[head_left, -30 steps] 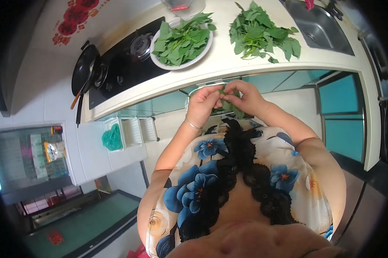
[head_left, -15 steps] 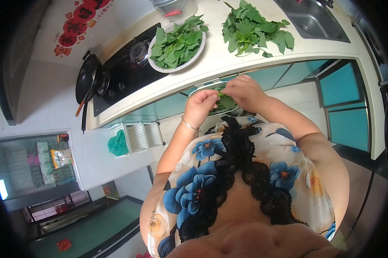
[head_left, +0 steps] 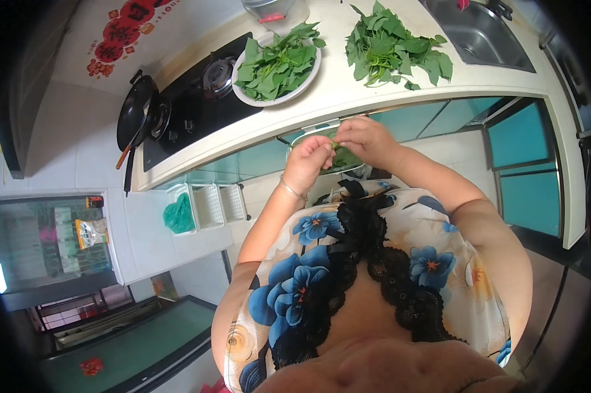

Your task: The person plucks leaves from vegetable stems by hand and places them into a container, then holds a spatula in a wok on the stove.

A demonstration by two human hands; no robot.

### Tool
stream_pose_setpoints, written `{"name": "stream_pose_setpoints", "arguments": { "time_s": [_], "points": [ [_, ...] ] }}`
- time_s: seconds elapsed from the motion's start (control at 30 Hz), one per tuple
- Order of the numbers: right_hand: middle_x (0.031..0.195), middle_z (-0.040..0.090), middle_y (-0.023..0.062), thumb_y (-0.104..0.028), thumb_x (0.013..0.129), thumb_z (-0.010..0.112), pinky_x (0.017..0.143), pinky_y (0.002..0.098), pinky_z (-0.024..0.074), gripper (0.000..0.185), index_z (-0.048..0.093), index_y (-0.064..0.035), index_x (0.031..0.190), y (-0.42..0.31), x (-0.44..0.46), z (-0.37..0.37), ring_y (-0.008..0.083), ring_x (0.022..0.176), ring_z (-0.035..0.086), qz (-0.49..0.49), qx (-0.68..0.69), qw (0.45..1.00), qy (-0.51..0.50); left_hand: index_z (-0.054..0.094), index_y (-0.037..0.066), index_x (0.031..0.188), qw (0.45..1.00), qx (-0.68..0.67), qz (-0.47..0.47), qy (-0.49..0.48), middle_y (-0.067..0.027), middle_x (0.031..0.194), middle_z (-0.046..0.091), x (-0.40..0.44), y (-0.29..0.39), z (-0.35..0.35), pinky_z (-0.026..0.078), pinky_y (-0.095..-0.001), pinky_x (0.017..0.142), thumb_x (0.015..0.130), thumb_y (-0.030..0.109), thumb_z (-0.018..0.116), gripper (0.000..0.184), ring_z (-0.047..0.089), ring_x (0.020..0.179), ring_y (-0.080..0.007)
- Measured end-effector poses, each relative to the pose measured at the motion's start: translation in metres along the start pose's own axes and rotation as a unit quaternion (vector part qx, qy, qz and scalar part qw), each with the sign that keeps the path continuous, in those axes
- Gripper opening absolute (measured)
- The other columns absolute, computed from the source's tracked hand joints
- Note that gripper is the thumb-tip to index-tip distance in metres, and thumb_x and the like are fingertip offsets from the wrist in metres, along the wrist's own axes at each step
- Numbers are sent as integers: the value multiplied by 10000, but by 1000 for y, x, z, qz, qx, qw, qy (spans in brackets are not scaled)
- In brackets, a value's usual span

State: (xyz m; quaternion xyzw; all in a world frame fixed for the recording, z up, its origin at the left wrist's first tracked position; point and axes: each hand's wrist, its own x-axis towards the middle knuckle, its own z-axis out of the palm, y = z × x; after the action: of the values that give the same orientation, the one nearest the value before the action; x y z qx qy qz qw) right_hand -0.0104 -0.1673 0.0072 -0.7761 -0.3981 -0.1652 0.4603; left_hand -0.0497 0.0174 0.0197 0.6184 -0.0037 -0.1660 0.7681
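My left hand (head_left: 308, 160) and my right hand (head_left: 364, 141) meet fingertip to fingertip, both pinched. Between them is a short piece of green stem (head_left: 335, 145), partly covered by my fingers. Directly underneath sits a light-rimmed bin (head_left: 291, 145) holding green leaves (head_left: 345, 158), in front of the cabinet. On the counter, a white bowl (head_left: 317, 69) is heaped with leafy greens (head_left: 279, 69). A loose pile of the same leafy greens (head_left: 397, 51) lies to its right.
A black gas stove (head_left: 177, 118) with a black wok (head_left: 135, 111) is at the left. The metal sink (head_left: 482, 39) lies at the far right. A white rack (head_left: 210, 208) with a green plastic bag (head_left: 179, 214) stands on the left. The counter edge (head_left: 400, 97) runs just beyond my hands.
My hands stay pinched together over the bin, with the fingers shifting slightly around the stem. Less green shows between them. The whole view has tilted a little.
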Motion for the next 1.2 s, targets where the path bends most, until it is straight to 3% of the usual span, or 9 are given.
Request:
{"name": "stream_pose_setpoints", "arguments": {
  "time_s": [0.17, 0.23, 0.37, 0.57, 0.63, 0.73, 1.03, 1.2],
  "points": [
    [852, 619, 62, -76, 770, 612, 704, 280, 471, 128, 628, -62, 896, -2, -8, 10, 187, 791, 587, 106, 140, 984, 8, 539, 14, 872, 1000, -22, 10, 14, 2, 707, 532, 3, -1, 8, 380, -184, 537, 859, 98, 499, 94, 457, 574, -62],
    [835, 617, 52, -73, 832, 560, 698, 227, 467, 126, 597, -3, 930, -13, -8, 9, 116, 762, 576, 300, 418, 858, -3, 538, 14, 875, 1000, 15, 13, 13, 6, 707, 529, 3, 2, 13, 377, -180, 537, 860, 98, 498, 94, 454, 576, -58],
    [805, 611, 49, -98, 855, 539, 692, 217, 474, 158, 578, 22, 950, -8, -9, 11, 92, 732, 571, 335, 396, 855, 26, 537, 18, 881, 994, 98, 22, 49, 15, 708, 521, 6, -2, 12, 372, -172, 536, 864, 96, 494, 91, 448, 581, -52],
    [775, 601, 48, -148, 871, 522, 670, 231, 487, 171, 578, 1, 930, 8, -6, -1, 107, 713, 580, 368, 444, 811, 101, 547, 19, 873, 995, 70, 29, 70, 21, 684, 526, 9, -8, 1, 363, -172, 502, 853, 100, 507, 93, 459, 560, -46],
    [772, 596, 52, -152, 878, 506, 656, 236, 503, 166, 565, -7, 933, 16, -6, -7, 117, 708, 587, 374, 503, 761, 167, 544, 20, 877, 996, 47, 22, 75, 18, 693, 528, 8, -10, -5, 366, -173, 504, 852, 97, 503, 91, 461, 561, -49],
    [793, 595, 59, -146, 886, 486, 645, 240, 516, 166, 545, -6, 954, 27, -5, -20, 124, 700, 591, 375, 525, 735, 210, 536, 24, 883, 996, 24, 16, 87, -1, 716, 539, 7, -14, -15, 383, -185, 516, 854, 88, 493, 82, 473, 558, -67],
    [816, 559, 43, -162, 883, 502, 603, 231, 501, 186, 543, -17, 992, 36, 1, -37, 120, 694, 583, 414, 477, 727, 270, 500, 37, 926, 992, 21, -29, 118, -51, 788, 583, 15, -25, -31, 438, -208, 534, 864, 68, 441, 91, 532, 586, -100],
    [855, 575, 57, -145, 878, 513, 622, 220, 497, 181, 536, -10, 998, 37, 37, -40, 119, 728, 594, 366, 416, 790, 262, 507, 46, 917, 993, 16, -50, 103, -54, 801, 582, 8, -47, -43, 442, -212, 551, 864, 42, 429, 94, 531, 609, -101]
  ]
}}
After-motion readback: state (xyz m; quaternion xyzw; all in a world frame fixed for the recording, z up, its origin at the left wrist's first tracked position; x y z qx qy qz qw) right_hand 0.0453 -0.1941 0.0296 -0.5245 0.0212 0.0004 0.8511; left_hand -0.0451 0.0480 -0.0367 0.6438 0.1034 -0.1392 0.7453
